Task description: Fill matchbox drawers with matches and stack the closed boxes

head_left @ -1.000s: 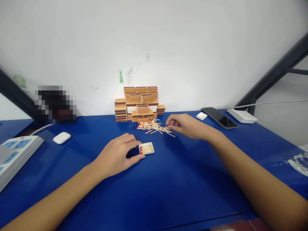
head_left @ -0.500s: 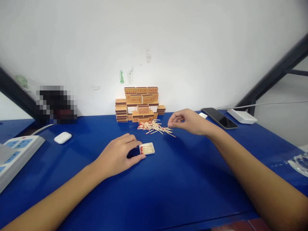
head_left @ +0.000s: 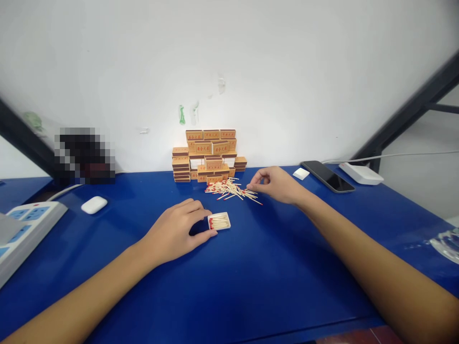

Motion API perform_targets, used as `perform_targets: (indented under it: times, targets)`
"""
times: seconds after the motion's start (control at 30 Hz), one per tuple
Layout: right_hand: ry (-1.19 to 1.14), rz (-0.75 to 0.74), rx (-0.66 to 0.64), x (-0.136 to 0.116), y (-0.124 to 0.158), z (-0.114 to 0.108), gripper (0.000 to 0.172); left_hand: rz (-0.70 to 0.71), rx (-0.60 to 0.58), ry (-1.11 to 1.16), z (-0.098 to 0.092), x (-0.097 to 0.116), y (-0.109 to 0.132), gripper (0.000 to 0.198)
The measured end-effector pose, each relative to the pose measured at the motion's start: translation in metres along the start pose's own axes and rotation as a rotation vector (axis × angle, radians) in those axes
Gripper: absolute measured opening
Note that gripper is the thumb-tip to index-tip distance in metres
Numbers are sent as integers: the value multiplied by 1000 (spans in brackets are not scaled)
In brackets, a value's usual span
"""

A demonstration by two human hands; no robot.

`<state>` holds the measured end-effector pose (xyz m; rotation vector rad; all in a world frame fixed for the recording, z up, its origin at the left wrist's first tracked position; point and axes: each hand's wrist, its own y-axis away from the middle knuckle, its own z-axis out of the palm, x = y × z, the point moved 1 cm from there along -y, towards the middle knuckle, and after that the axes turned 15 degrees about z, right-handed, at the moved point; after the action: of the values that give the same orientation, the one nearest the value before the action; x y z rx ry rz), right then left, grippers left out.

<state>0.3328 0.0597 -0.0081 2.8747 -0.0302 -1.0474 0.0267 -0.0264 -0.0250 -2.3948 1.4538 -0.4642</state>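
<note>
A small white matchbox tray (head_left: 219, 221) with red-tipped matches in it lies on the blue table (head_left: 251, 277). My left hand (head_left: 175, 231) grips the tray's left end between thumb and fingers. Behind it lies a loose pile of matches (head_left: 231, 189). My right hand (head_left: 278, 184) hovers at the pile's right edge, thumb and forefinger pinched together; I cannot make out what, if anything, is in the pinch. A stack of orange matchboxes (head_left: 208, 155) stands against the white wall.
A white earbud case (head_left: 93, 204) and a power strip (head_left: 21, 229) lie at the left. A small white box (head_left: 300, 173), a black phone (head_left: 327, 176) and a white charger (head_left: 360, 172) lie at the right. A glass object (head_left: 446, 242) sits at the right edge.
My right hand lifted off the match pile, then came back down to its right edge with fingers pinched. The left hand and the tray have not moved.
</note>
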Motion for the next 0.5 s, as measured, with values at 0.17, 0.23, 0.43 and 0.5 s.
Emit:
perform_targets:
  times: [0.17,0.23,0.43,0.5]
  targets:
    - [30,54,-22,8,-6,4,38,-3,-5,4,0,0,0,31]
    - [55,55,-57,8,-5,4,37,-1,-1,2,0,0,0,32]
    - [177,-57,-80,-2,5,-6,25,2,-2,-2,0,0,1,33]
    - [235,-63,-154,-4,9,-8,22,1,-4,-4,0,0,1,32]
